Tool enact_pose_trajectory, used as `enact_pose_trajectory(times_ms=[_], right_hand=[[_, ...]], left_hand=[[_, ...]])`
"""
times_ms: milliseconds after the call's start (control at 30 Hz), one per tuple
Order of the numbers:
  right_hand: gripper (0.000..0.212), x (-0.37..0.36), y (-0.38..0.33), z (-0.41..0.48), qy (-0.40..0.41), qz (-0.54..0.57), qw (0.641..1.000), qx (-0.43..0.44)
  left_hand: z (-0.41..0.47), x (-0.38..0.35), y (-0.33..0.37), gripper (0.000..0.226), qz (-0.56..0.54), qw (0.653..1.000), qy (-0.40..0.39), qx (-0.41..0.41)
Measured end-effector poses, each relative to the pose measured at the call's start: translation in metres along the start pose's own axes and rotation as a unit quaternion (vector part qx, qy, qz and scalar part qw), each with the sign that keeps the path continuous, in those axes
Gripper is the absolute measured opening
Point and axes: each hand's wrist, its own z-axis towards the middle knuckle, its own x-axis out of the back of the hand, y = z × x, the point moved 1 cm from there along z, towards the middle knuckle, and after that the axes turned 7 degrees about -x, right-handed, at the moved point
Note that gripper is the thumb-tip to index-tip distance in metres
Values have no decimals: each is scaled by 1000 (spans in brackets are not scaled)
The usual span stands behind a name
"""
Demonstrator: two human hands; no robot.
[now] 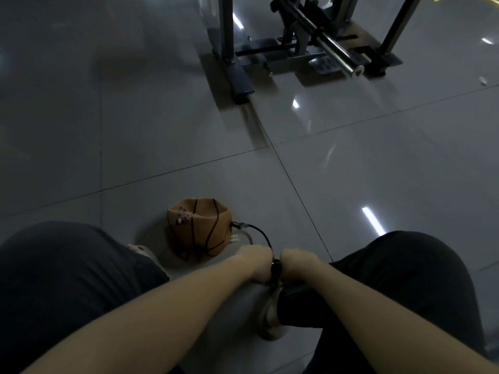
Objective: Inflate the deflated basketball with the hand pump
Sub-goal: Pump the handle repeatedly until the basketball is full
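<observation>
Knees [67,279]: dark trousers, lower left and lower right of frame, nearest the lens.
Left hand [256,261], right hand [297,263]: lower centre, side by side, each clenched round the pump handle [276,268], which is mostly hidden between them.
Hose [260,232]: black, arcing from the hands to the ball's right side.
Basketball [198,229]: orange, caved in, on the floor [351,171] just above the hands.
Gym frame [297,49]: upper right, well apart.
Step, as judged: pumping, early, the ball being far from round.
Next move calls for: full, even strokes, both hands level, hose connection undisturbed.
</observation>
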Motion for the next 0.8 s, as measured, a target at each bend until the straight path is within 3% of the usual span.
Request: enact_pose_trajectory(times_ms=[100, 167, 400, 800], right_hand=[[31, 4, -11, -20, -27, -18, 999, 34], [20, 30, -13, -40, -6, -36, 997, 62], [8, 142, 2, -72, 52, 85, 994, 46], [24, 20, -12, 5, 85, 9, 996, 33]], left_hand=[[-16, 1, -5, 12, -24, 998, -63, -9], [-25, 20, -12, 14, -38, 997, -67, -9], [-43, 140, -15, 17, -103, 993, 60, -16], [7, 3, -28, 18, -52, 996, 58, 49]])
